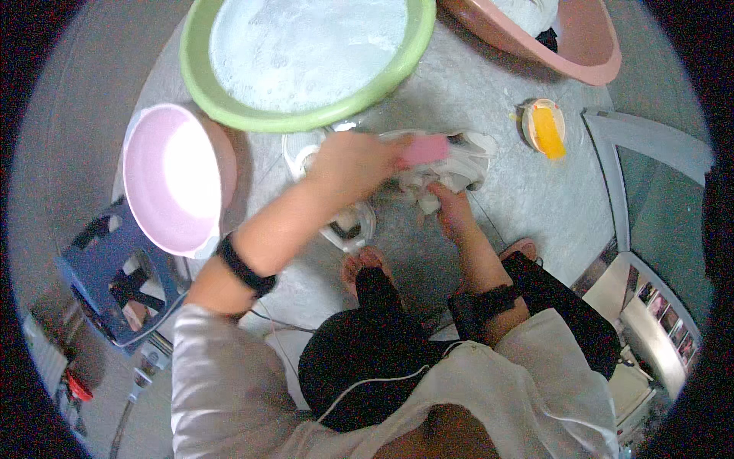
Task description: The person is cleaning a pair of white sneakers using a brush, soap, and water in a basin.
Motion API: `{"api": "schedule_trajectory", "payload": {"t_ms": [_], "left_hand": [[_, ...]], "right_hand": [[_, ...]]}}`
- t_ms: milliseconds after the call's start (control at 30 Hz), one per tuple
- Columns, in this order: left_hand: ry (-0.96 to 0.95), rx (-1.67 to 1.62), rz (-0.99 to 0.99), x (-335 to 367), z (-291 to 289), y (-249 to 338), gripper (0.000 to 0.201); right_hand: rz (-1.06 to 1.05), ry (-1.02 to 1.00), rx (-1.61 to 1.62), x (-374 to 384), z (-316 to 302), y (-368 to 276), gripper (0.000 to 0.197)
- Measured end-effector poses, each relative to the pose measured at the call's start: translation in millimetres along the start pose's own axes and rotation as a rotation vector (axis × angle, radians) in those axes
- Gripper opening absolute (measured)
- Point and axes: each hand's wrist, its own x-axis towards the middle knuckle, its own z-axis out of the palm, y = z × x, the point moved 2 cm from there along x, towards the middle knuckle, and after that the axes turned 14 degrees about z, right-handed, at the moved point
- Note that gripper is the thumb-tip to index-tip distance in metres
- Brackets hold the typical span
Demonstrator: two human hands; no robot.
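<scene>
My left hand (pixel 352 164) is closed around a pink scrubbing brush (pixel 425 151), pressed against the upper side of a white shoe (pixel 475 153). The brush's bristles are hidden. On the shoe's near side my right hand (pixel 455 213) grips it, fingers closed on its soft whitish part. Beneath my left hand and forearm lies another white shoe-like item (pixel 353 228), partly covered, with a dark inside. A white rounded piece (pixel 293 149) shows beside my left wrist; what it belongs to is hidden.
Ahead stands a green basin (pixel 306 121) of soapy water. A pink-lilac basin (pixel 141 191) tilts at the left by a blue stool (pixel 99 264). Back right is a pink tub (pixel 596 57) with cloth; nearer, a small cup (pixel 529 126) with an orange piece. A grey-framed panel (pixel 612 176) borders the right.
</scene>
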Motion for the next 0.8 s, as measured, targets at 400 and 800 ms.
{"api": "schedule_trajectory", "payload": {"t_ms": [400, 800], "left_hand": [[-0.046, -0.018, 0.002, 2.6, -2.4, 1.4, 0.035], [0.532, -0.351, -0.059, 22.0, -22.9, 12.0, 0.037]], "right_hand": [[-0.11, 0.019, -0.205, 0.9, -3.4, -10.1, 0.062], [-0.258, 0.228, -1.068, -83.4, 8.5, -122.4, 0.048]]}}
